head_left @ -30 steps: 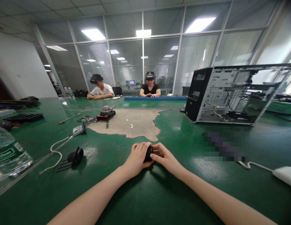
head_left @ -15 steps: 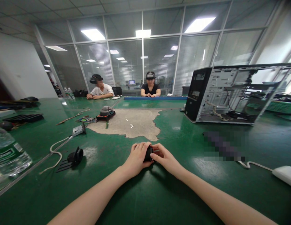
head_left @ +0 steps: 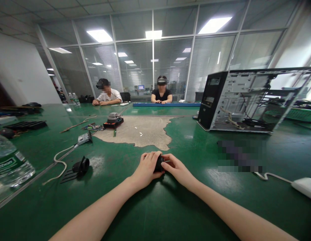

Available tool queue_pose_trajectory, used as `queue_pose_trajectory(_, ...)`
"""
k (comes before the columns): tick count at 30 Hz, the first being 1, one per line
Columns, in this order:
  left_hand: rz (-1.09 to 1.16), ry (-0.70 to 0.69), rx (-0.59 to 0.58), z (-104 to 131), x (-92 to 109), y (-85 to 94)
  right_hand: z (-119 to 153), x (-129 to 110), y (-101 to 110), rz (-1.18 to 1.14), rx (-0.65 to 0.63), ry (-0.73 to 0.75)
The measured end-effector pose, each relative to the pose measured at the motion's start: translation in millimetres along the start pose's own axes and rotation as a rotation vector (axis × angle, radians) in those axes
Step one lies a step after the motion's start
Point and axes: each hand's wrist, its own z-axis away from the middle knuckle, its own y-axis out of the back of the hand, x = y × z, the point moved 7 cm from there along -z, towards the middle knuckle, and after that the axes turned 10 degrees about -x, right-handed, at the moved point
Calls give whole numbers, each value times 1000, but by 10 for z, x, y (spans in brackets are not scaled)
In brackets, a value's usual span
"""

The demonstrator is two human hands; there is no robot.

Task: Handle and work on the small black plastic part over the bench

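Note:
Between my two hands, just above or on the green table [head_left: 145,207], is a small dark rounded object [head_left: 159,164]; its kind cannot be made out. My left hand [head_left: 147,166] wraps round its left side, with the fingers over the top and the thumb underneath. From the other side, my right hand [head_left: 174,166] grips its right edge between thumb and fingertips. Much of the object is hidden by my fingers. To the left lies a black plastic part with a round cup and several prongs [head_left: 79,167].
An open computer case [head_left: 213,107] stands at the right. Left are a water bottle [head_left: 10,164], a white cord [head_left: 61,162] and a metal bracket [head_left: 84,137]. A heatsink-like part [head_left: 113,120] sits beyond a bare patch [head_left: 135,134]. Two people sit across the table.
The dark object has turned slightly between my hands, and my right thumb has shifted a little. Both hands stay in the same place.

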Motion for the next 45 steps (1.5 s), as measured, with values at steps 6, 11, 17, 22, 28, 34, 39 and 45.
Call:
queue_pose_trajectory(6,-9,-6,-2,1,-10,-8,24,-51,-22,-48,-5,57)
queue_pose_trajectory(11,-7,1,7,-6,-16,-18,7,-3,-4,-43,26,23)
queue_pose_trajectory(17,-9,2,-5,-6,-11,-20,-2,-3,-10,5,-13,6)
queue_pose_trajectory(22,-14,-2,-2,-6,-10,-13,2,14,-16,-16,-2,53)
queue_pose_trajectory(28,-4,1,-3,-6,-16,-12,-5,17,-9,-29,24,34)
queue_pose_trajectory(34,-10,3,-4,-6,-13,-19,5,-8,-18,5,-20,25)
queue_pose_trajectory(39,-21,-3,-2,-9,-2,-14,23,-12,-19,-31,-7,75)
queue_pose_trajectory(45,-6,1,9,-12,-13,-16,2,15,-5,-27,16,29)
